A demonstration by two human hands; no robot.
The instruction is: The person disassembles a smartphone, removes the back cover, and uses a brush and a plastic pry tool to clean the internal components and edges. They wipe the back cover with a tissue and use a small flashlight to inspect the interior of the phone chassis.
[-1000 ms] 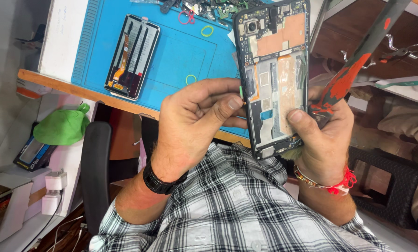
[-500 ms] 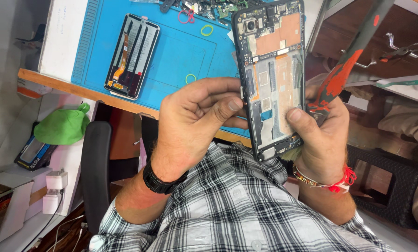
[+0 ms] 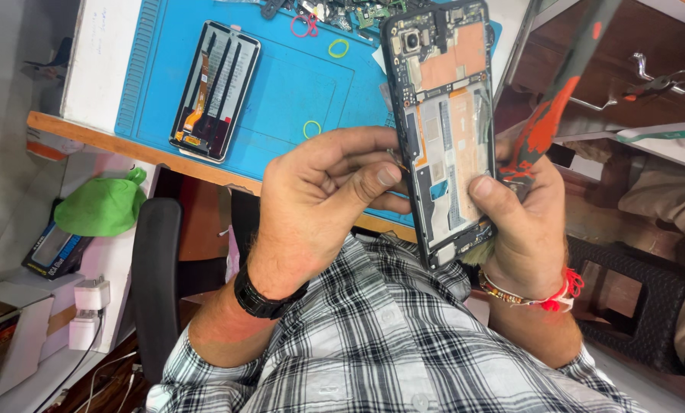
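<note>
Free room and obstacles, located from the opened phone point(image 3: 450, 130). Its left edge is closed off by the left hand point(image 3: 319, 199); its right edge by the right hand point(image 3: 522, 222), which also holds an orange-handled tool point(image 3: 553, 115). Left of the phone, the blue mat point(image 3: 281, 84) is largely bare, interrupted by a detached screen point(image 3: 215, 90) and small rubber rings point(image 3: 338, 48). Above the phone's upper-left corner, loose parts point(image 3: 350, 11) crowd the mat's far edge.

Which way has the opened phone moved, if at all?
No; the opened phone sits as before beside the yellow ring on the blue mat.
</note>
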